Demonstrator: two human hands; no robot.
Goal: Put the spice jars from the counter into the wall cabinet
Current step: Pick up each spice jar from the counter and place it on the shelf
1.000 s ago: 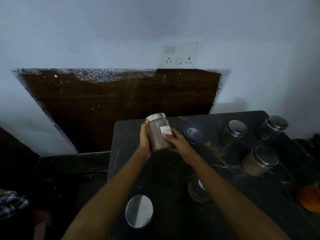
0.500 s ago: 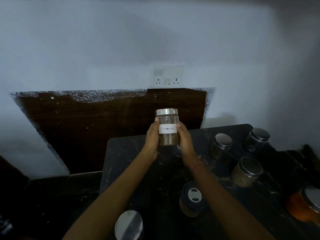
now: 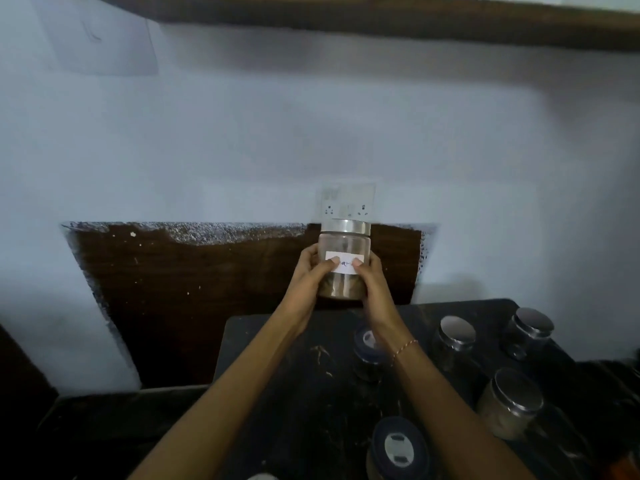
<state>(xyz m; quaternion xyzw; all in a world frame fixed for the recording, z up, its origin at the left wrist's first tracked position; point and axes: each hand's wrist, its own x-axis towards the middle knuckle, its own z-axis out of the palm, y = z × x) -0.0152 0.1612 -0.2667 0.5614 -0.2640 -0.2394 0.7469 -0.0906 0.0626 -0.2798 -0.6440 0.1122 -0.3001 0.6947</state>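
Observation:
I hold a clear spice jar (image 3: 343, 242) with a steel lid, a white label and brown powder upright in front of the wall, above the dark counter (image 3: 304, 393). My left hand (image 3: 308, 271) grips its left side and my right hand (image 3: 375, 284) its right side, both thumbs on the label. The brown underside of the wall cabinet (image 3: 381, 19) runs along the top of the view. On the counter stand several other jars: steel-lidded jars (image 3: 453, 332) (image 3: 530, 327) (image 3: 512, 400) at the right and dark-lidded jars (image 3: 398, 448) (image 3: 367, 344) nearer me.
A switch and socket plate (image 3: 348, 202) sits on the pale wall just behind the held jar. A dark brown panel (image 3: 194, 289) covers the wall below it. A lower dark ledge (image 3: 121, 420) lies left of the counter.
Both hands have lifted the jar from just above the counter up toward the wall socket, and turned it upright. My view has tilted upward, bringing the cabinet's underside into sight.

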